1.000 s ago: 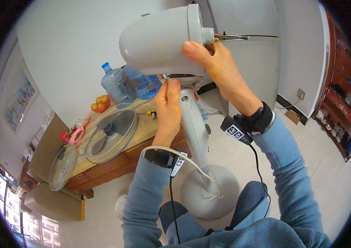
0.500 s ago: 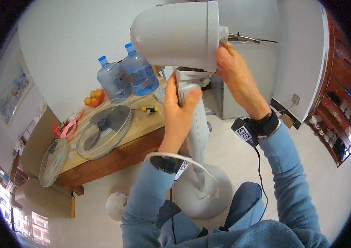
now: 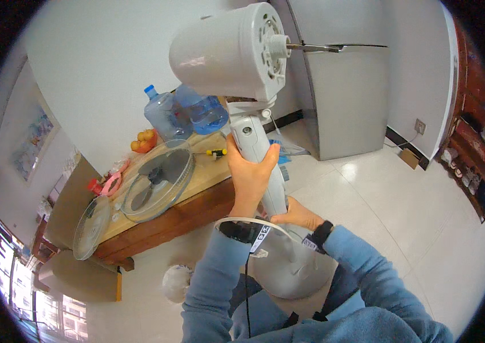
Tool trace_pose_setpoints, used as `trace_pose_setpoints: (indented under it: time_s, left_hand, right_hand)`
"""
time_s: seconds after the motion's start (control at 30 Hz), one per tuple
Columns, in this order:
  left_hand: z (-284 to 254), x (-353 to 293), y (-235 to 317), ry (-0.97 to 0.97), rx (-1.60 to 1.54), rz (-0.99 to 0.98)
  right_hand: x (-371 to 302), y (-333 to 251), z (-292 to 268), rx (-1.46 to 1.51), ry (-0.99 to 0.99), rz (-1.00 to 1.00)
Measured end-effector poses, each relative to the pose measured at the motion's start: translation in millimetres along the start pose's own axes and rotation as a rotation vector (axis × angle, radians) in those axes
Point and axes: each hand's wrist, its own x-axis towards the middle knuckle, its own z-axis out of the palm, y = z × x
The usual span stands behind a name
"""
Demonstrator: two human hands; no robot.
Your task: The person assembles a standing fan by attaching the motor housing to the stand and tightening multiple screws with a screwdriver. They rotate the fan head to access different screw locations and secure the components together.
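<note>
Between my arms stands a white pedestal fan (image 3: 219,54) without its blade or guard. A bare metal shaft (image 3: 311,48) sticks out of its motor housing to the right. My left hand (image 3: 251,177) is wrapped round the upper neck, just below the tilt joint. Lower down, my right hand (image 3: 298,214) grips the same neck, with some of its fingers hidden behind it. The round base (image 3: 294,277) rests on the floor in front of my knees. A pale power cord loops across my left wrist.
On the wooden table (image 3: 162,214) at left lie a fan guard with a dark blade (image 3: 154,177), another wire guard (image 3: 91,228) and a yellow-black screwdriver (image 3: 217,153). Two blue water jugs (image 3: 165,111) and a bowl of orange fruit (image 3: 143,141) stand behind. A grey refrigerator (image 3: 345,103) is at back right.
My right hand has left the front of the motor housing and come down to the lower neck. My left hand has slid slightly lower. The fan head has turned, showing its front.
</note>
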Motion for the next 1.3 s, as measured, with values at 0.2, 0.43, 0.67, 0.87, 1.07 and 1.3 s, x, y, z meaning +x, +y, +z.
trace_pose_setpoints:
  time_s: [0.2,0.43,0.67,0.87,1.07,1.3]
  left_hand:
    - [-12.1,6.2,0.2,-0.182,-0.168,-0.188]
    - [-27.9,29.4,-11.7,-0.577,-0.480,-0.285]
    - [-12.1,10.2,9.3,-0.094,-0.176,-0.117]
    - [1.4,-11.1,10.0,0.150,0.265,-0.009]
    - [-20.2,-2.3,5.4,0.016,0.008,-0.018]
    - [-44.9,20.6,-3.7,-0.210,-0.198,-0.126]
  right_hand:
    - [1.6,5.7,33.1,-0.092,0.390,-0.130]
    - [13.5,13.8,64.5,-0.344,0.850,-0.281]
    - [26.9,36.7,76.9,-0.443,1.040,-0.321]
    - [4.3,39.5,57.7,-0.556,0.737,-0.399]
    - [-8.8,75.5,-7.2,-0.344,0.166,-0.115]
    - [-7.9,102.2,45.3,-0.359,0.619,-0.036]
